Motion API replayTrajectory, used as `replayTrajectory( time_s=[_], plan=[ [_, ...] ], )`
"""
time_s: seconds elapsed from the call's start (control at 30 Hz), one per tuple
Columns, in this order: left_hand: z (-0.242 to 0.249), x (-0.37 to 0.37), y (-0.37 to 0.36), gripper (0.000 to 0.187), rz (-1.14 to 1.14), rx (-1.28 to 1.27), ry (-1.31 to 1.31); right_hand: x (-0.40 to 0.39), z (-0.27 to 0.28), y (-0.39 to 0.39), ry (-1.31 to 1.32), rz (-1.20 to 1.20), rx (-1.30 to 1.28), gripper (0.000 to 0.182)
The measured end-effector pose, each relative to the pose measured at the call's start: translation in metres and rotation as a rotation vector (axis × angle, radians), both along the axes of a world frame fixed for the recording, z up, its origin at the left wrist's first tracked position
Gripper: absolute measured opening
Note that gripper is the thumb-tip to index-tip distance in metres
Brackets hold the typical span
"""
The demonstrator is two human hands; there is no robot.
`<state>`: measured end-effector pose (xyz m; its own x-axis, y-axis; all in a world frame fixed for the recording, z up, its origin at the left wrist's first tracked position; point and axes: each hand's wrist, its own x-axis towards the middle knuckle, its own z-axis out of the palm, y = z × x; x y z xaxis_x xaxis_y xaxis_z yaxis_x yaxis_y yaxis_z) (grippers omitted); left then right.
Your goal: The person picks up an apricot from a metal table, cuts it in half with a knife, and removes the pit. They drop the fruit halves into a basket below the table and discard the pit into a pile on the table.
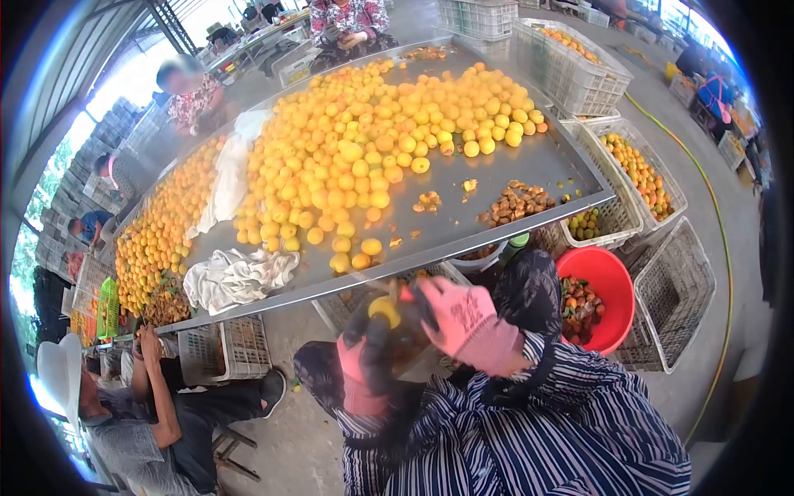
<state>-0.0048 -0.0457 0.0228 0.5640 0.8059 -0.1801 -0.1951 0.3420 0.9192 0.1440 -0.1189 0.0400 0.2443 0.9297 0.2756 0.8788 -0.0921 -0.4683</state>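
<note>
- The left hand (364, 360), in a pink and dark glove, grasps a yellow fruit (385, 312) in its fingers, just off the near edge of the worktop (496, 169).
- The right hand (463, 318), gloved alike, is closed on a small red item (405, 293) beside that fruit; blur hides its exact shape.
- Below the hands, a crate (335, 310) sits partly under the worktop's near edge.
- The metal worktop has a raised rim and carries a broad heap of orange-yellow fruit (347, 157), with a few loose ones near the close edge.
- A long white cloth (225, 182) lies between this heap and a second fruit heap (161, 240) to the left; a crumpled white cloth (240, 279) rests nearer the front.
- A pile of brown pits (521, 202) lies near the right corner, with small fruit scraps (428, 202) to its left.
- Beside the person's knee, a red bucket (614, 289) holds reddish-brown pieces (581, 310); a slatted crate (686, 281) stands to its right.
- Further up, a crate of fruit (641, 169) stands beside the worktop, and a yellow-green hose (721, 223) curves along the floor.
- A co-worker in a white hat (62, 376) sits at the left; another in a floral top (351, 25) is across the worktop.
</note>
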Motion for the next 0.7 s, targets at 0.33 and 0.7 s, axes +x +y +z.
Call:
replayTrajectory(
  time_s=[0.33, 0.7],
  plan=[
    [0.003, -0.008, 0.001, 0.042, 0.035, 0.411, -0.035, 0.007, 0.002, 0.001, 0.714, 0.218, 0.049, 0.027],
    [-0.001, -0.023, 0.01, 0.055, 0.025, 0.066, -0.374, 0.004, 0.001, -0.008, 0.592, 0.451, -0.045, 0.037]
  ],
)
